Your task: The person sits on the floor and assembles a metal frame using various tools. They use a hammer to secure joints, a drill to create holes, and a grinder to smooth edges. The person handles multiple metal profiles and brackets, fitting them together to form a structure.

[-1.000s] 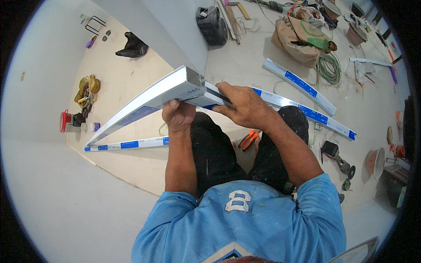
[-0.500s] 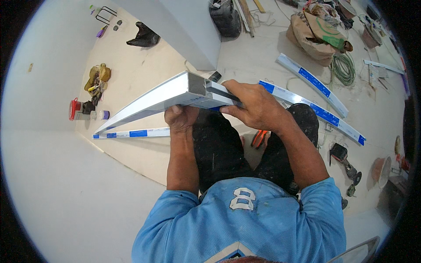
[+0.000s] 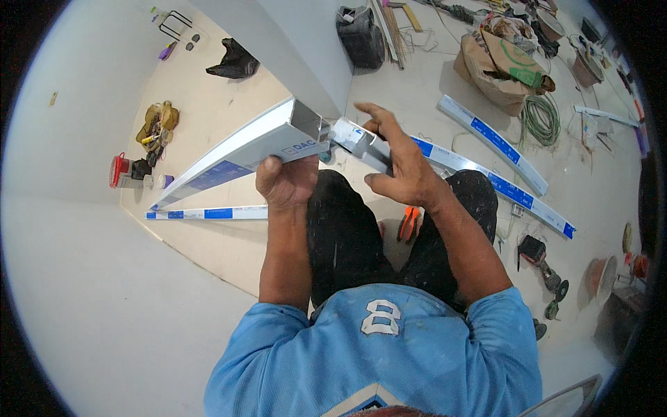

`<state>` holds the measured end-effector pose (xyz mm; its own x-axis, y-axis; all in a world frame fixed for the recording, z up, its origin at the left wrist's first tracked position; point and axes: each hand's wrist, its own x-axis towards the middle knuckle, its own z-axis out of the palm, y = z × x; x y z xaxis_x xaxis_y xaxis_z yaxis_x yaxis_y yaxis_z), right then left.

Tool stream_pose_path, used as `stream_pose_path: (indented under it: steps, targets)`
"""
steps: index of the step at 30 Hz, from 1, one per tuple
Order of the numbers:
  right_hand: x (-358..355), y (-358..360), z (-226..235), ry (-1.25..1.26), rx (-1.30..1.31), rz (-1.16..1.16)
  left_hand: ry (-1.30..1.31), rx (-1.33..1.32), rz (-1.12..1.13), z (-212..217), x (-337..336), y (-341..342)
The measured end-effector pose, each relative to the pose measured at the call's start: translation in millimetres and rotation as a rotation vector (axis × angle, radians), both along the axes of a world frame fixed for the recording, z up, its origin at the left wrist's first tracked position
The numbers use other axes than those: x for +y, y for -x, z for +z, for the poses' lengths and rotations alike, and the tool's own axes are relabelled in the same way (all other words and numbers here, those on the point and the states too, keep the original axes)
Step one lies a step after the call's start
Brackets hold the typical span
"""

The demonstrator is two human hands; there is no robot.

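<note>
My left hand [image 3: 286,182] grips the near end of a long silver metal channel [image 3: 236,149] that slopes away to the left. Its open end faces me. My right hand [image 3: 397,161] is beside a second metal channel with blue marks [image 3: 455,161] that runs off to the right; the fingers are spread, the palm rests against its near end [image 3: 354,135]. The two channel ends nearly meet in front of my chest. Below them are my dark, paint-flecked trousers [image 3: 347,236].
A third channel [image 3: 208,213] lies on the floor at left, another channel [image 3: 493,139] at right. Orange pliers [image 3: 408,224] lie by my leg. A grinder [image 3: 538,254], a green hose coil [image 3: 540,118], a brown bag [image 3: 500,62], a red tool [image 3: 119,171] and a white wall corner [image 3: 306,55] surround me.
My right hand has let go its closed grip on the joined channel ends and opened its fingers. The two channel ends have come slightly apart. The view has shifted a little.
</note>
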<state>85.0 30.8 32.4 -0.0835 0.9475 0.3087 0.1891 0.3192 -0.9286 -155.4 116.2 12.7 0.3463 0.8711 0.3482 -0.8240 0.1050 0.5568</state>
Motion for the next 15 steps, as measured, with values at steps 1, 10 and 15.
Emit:
stream_pose_path:
  steps: [1,10,15]
  targets:
    - [0.9,-0.2,1.9,-0.022,-0.013,0.006,-0.006,0.000,0.007,1.1,-1.6,1.7]
    - [9.0,23.0,-9.4,-0.371,-0.196,-0.151,-0.013,0.037,-0.008,-18.9,-2.5,13.3]
    - [9.7,34.5,-9.1,-0.393,-0.285,-0.155,-0.020,0.102,0.005,-36.5,-0.7,23.3]
